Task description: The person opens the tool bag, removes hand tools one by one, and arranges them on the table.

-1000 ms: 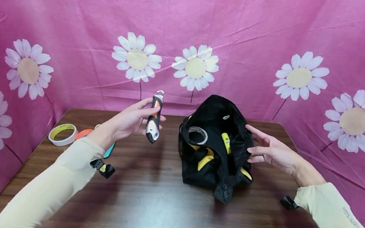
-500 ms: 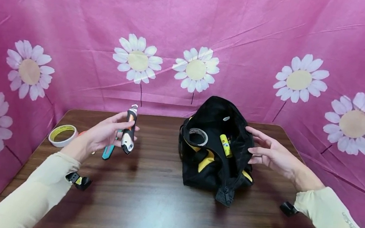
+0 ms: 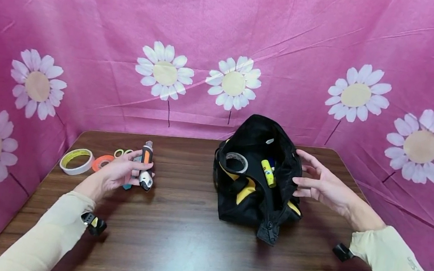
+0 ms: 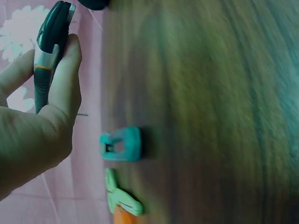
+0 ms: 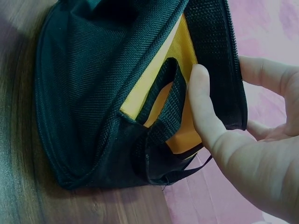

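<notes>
My left hand (image 3: 116, 175) holds a utility knife (image 3: 146, 161) with a black, orange and silver body between thumb and fingers. In the left wrist view the knife (image 4: 46, 60) stands above the tabletop, clear of a teal tool (image 4: 122, 143). That tool's kind is hard to tell, and in the head view the hand mostly covers it. A black and yellow tool bag (image 3: 232, 207) stands with its mouth spread. My right hand (image 3: 328, 192) pinches the bag's right rim, thumb on the outer side in the right wrist view. Within the bag are a tape roll (image 3: 245, 162) and a yellow tube (image 3: 268, 173).
Left of my left hand lie a white tape roll (image 3: 89, 162), an orange roll (image 3: 101, 162) and green-handled scissors (image 3: 119, 152). The wooden table (image 3: 178, 248) ends at a pink flowered cloth (image 3: 295, 27) behind it. Something small and blue (image 3: 272, 163) shows inside the bag.
My left hand has carried the utility knife left, away from the bag, and lowered it near the teal tool. The right hand stays at the bag's rim.
</notes>
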`<action>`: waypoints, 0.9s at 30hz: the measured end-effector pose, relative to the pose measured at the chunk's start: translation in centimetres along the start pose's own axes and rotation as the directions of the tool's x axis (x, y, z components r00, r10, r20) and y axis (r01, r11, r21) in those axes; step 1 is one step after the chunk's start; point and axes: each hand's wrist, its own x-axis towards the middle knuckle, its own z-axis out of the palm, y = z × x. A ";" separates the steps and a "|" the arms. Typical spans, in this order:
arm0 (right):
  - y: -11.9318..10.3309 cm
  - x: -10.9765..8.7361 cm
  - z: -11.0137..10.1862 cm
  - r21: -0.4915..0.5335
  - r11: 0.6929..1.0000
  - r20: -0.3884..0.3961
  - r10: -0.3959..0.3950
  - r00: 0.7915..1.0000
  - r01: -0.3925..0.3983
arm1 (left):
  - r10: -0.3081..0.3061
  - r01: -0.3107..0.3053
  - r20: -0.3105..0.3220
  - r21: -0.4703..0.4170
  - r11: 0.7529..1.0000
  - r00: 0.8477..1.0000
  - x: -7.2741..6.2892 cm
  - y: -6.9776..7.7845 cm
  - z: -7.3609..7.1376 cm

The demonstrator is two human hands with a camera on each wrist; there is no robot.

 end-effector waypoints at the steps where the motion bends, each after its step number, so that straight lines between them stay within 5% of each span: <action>1: 0.0 0.0 0.0 0.006 1.000 0.000 -0.002 1.000 0.002 | -0.006 0.006 0.001 0.005 1.000 1.000 0.2 -0.2 -0.1; 13: 0.1 -0.2 -0.4 -0.041 0.999 0.001 0.028 1.000 -0.028 | -0.068 0.072 -0.029 0.144 0.987 0.997 2.4 -1.5 -0.3; 21: 0.4 -0.2 -0.7 -0.010 1.000 0.021 0.009 1.000 -0.009 | -0.084 0.101 -0.091 0.202 0.974 0.992 2.5 -1.0 -0.3; 27: 0.5 -0.2 -1.0 -0.021 1.000 0.027 0.010 1.000 -0.010 | -0.098 0.130 -0.112 0.324 0.937 0.989 2.3 -0.4 -0.5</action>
